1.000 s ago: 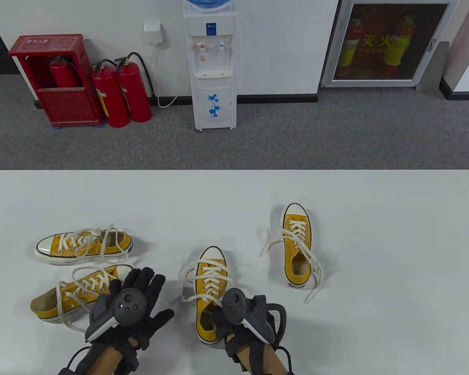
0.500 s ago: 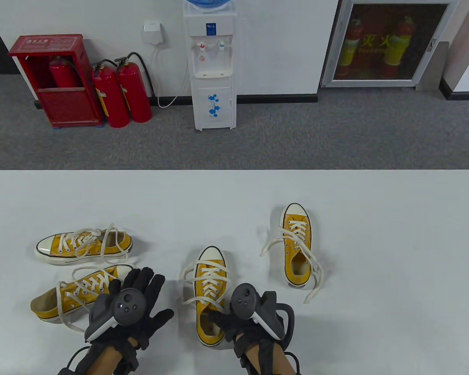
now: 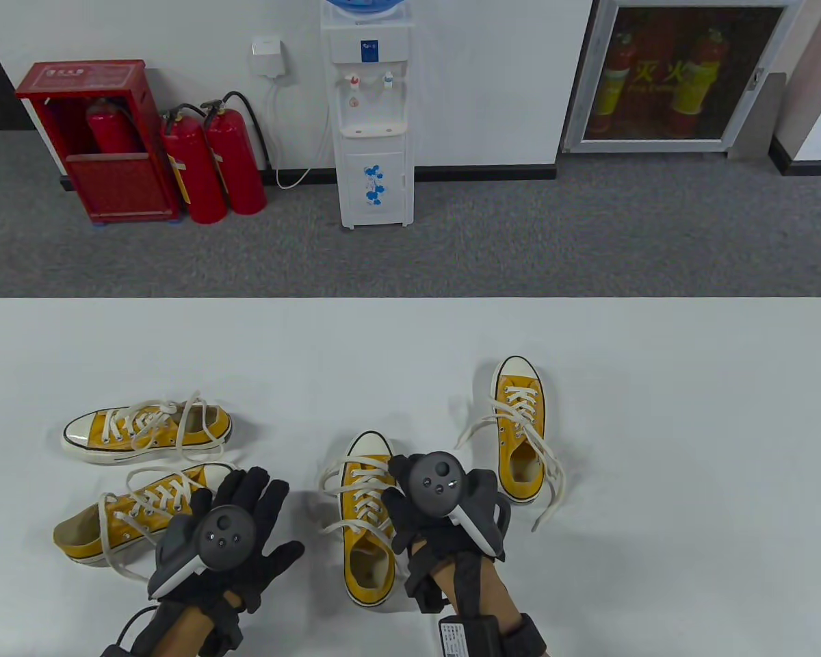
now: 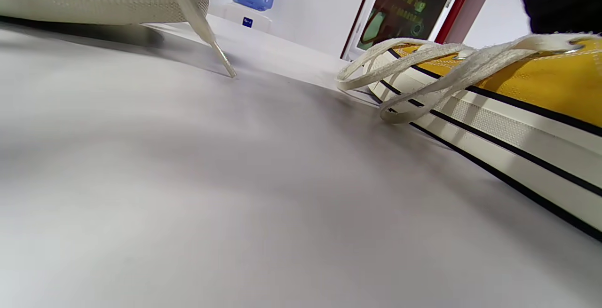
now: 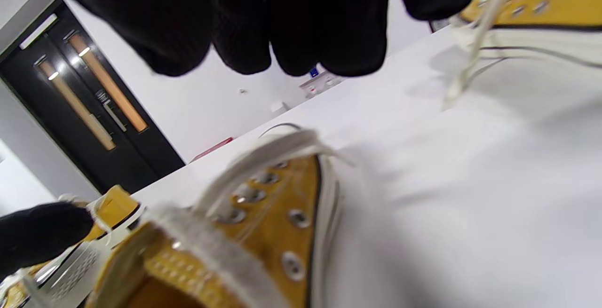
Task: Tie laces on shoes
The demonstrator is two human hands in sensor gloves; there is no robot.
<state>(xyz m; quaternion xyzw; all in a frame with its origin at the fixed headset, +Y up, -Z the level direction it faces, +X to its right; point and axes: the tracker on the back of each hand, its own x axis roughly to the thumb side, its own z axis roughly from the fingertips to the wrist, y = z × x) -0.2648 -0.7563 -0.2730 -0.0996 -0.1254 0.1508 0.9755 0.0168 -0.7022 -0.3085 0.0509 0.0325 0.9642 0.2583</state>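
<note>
The right hand (image 3: pixel 429 503) is hovering over the laced front of the yellow canvas sneaker (image 3: pixel 367 520) lying just in front of the person, between the two hands. Its fingers (image 5: pixel 301 21) are hanging loosely above the eyelets, gripping nothing. The left hand (image 3: pixel 236 527) is lying flat on the white desk (image 3: pixel 410 342), fingers spread, empty, just beside that shoe.

The step in hand appears to be gathering the loose cream laces (image 3: pixel 335 482), which are trailing off the shoe toward the left hand. Each hand should probably be taking one end close to the top eyelets and drawing both snug before crossing them. The shoe is light and may slide (a palm on the heel would steady it).

A second untied sneaker (image 3: pixel 520 428) is sitting beyond the right hand. Two more sneakers (image 3: pixel 144 472) are lying on their sides beyond the left hand, touching it or nearly so.

The desk is plain and matte. Past its far edge, grey carpet is running to a white wall, where a water dispenser (image 3: pixel 371 116), red fire extinguishers (image 3: pixel 212 164) and a red cabinet (image 3: pixel 96 140) are standing.
</note>
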